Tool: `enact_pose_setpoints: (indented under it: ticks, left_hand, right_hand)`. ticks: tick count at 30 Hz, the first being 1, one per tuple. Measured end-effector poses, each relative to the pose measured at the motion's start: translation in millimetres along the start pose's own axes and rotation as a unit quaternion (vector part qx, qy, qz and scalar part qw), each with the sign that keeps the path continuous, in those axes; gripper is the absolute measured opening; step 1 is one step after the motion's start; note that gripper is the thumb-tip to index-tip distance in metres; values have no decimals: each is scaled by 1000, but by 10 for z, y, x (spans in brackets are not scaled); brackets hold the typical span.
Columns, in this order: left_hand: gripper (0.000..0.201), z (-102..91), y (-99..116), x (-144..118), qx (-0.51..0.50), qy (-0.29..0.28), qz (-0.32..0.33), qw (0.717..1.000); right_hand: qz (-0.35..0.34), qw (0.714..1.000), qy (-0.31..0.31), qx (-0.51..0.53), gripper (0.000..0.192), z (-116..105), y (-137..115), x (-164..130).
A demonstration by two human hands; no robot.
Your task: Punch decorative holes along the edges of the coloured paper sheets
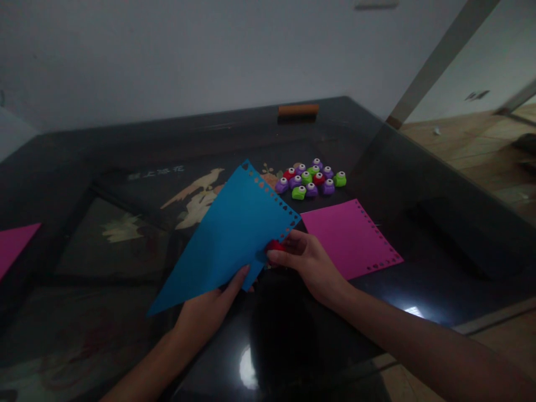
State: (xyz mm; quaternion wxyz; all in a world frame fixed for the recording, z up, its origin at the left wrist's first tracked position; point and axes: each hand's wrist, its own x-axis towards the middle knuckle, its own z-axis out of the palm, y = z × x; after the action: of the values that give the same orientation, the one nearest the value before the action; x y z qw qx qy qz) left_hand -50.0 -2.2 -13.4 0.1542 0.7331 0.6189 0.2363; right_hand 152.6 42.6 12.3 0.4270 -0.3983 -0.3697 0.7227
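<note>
A sheet of blue paper point(226, 234) is held up at a tilt above the dark table. Small cut-out shapes run along its upper right edge, and a few more continue down towards my right hand. My left hand point(218, 298) grips the sheet's lower edge, thumb on top and the other fingers mostly hidden beneath. In my right hand point(307, 259) is a red craft punch point(275, 249), closed between thumb and fingers at the paper's right edge. Beside that hand a pink sheet point(341, 240) lies flat, with punched holes along its right and lower edges.
Several purple, green and red craft punches point(310, 180) stand grouped behind the blue sheet. An orange-brown cylinder point(298, 110) lies near the table's back edge by the wall. Another pink sheet point(17, 243) shows at far left. A dark flat object point(460, 237) rests on the right.
</note>
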Motion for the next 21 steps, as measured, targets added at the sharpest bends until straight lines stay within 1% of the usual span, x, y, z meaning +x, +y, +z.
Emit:
enact_pose_setpoints:
  ticks: [3, 6, 9, 14, 18, 21]
  left_hand:
    - [37, -18, 51, 26, -25, -30, -16, 999]
    - [42, -39, 153, 75, -63, -53, -57, 995]
    - [43, -66, 242, 121, -102, -38, -82, 991]
    - [40, -96, 299, 154, -121, 2, -75, 990]
    - [38, -107, 312, 158, -131, 1, -81, 988]
    - [41, -122, 301, 157, -113, -2, -80, 990]
  right_hand:
    - [-8, 1000, -5, -2, 33, 10, -14, -6]
    - [-11, 1000, -10, -3, 33, 22, -25, -10]
    - [-9, 1000, -14, 6, 33, 40, -31, -12]
    - [-14, 1000, -18, 20, 31, 54, -36, -16]
    - [-18, 999, -30, 8, 31, 42, -35, -8]
    - [-12, 999, -36, -13, 29, 40, -32, -4]
